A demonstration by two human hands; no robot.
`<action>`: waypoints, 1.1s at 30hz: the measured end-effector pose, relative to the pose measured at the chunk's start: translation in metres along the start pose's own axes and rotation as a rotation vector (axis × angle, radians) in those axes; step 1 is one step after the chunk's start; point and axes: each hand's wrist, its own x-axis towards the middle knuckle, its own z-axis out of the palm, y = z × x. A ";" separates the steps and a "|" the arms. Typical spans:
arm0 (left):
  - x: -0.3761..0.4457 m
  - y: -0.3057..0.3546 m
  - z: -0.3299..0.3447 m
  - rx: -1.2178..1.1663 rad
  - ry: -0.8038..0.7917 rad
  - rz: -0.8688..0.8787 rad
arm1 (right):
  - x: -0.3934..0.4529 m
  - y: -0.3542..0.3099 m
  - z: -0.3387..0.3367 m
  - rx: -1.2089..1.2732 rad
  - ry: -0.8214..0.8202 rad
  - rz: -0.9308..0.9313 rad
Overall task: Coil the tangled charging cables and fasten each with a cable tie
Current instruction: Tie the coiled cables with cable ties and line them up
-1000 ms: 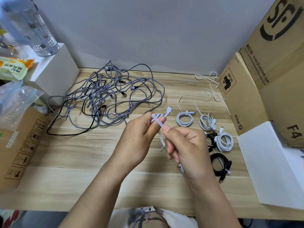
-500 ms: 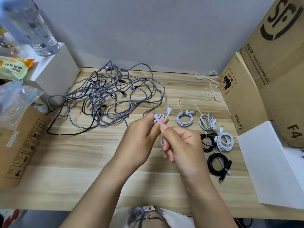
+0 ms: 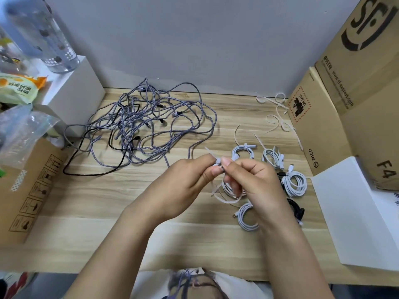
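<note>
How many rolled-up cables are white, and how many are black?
White coils: 5 (four on the table, plus the held coil between the left hand and right hand)
Black coils: 2 (both partly hidden)
Total: 7

Both forearms reach forward and converge. The left hand (image 3: 183, 182) and right hand (image 3: 254, 182) meet fingertip to fingertip, thumbs and forefingers pinching together; the right hand's other fingers curl downward beneath its palm.
</note>
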 end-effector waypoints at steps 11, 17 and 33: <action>-0.001 0.001 0.003 -0.046 -0.063 0.049 | 0.010 -0.002 0.000 0.049 -0.186 0.052; -0.004 -0.004 0.007 -0.049 -0.061 0.044 | 0.020 0.003 0.002 0.250 -0.096 0.158; -0.004 -0.042 0.036 -0.208 0.190 -0.165 | 0.022 -0.039 0.015 0.597 -0.014 0.003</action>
